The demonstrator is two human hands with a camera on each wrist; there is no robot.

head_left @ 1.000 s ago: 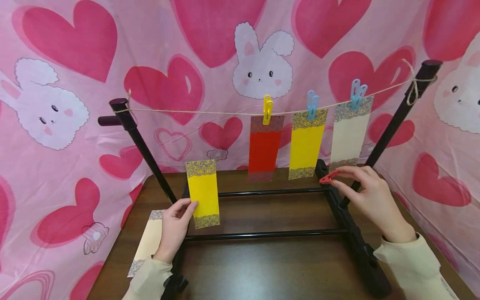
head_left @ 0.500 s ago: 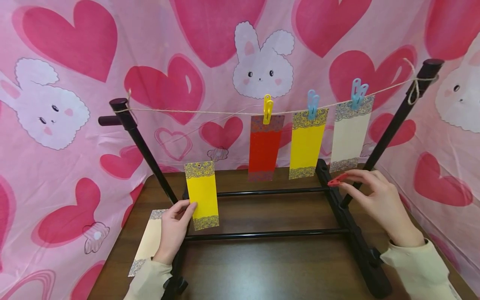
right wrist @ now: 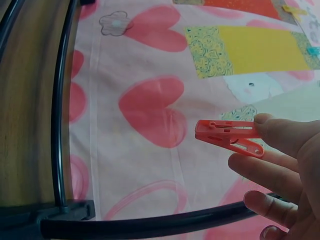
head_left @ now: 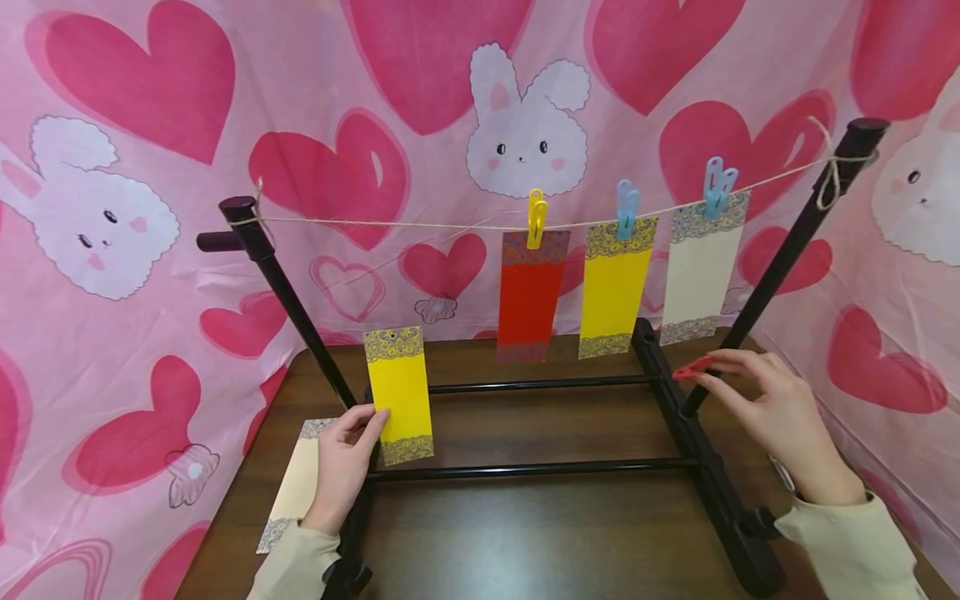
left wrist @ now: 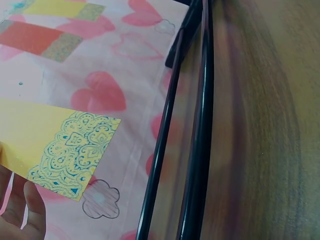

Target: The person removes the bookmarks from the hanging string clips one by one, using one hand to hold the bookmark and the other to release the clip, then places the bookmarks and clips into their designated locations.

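Red clothespin [head_left: 692, 367] pinched at right hand [head_left: 780, 425] fingertips, yellow card [head_left: 398, 395] gripped by left hand [head_left: 341, 462]

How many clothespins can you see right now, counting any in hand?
4. A yellow clothespin, a blue clothespin and a second blue clothespin clip cards to the string; the right hand pinches a red clothespin. Others may be out of view.
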